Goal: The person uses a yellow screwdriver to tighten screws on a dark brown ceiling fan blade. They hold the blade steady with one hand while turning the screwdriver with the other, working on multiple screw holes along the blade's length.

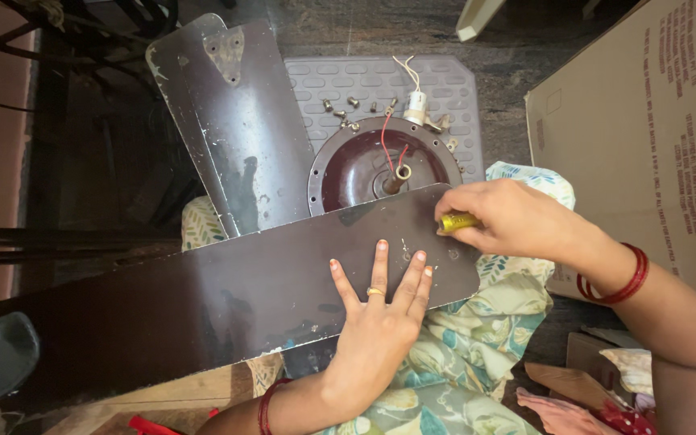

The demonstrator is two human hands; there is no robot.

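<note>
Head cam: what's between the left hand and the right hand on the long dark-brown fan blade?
Only bare blade: the long dark-brown fan blade surface with small screw holes separates the flat left hand from the right hand, which grips a yellow-handled tool. Head view shows it.

Home floor: mat (453, 80), cardboard box (646, 121)

Left hand (376, 310) flat w/ fingers spread on dark brown fan blade (203, 298) across lap, right hand (509, 219) pinching yellow-handled tool (457, 221) at blade's end, just below round fan motor housing (368, 165) on grey mat (453, 89) w/ loose screws (348, 109), second blade (239, 129) beside it.
</note>
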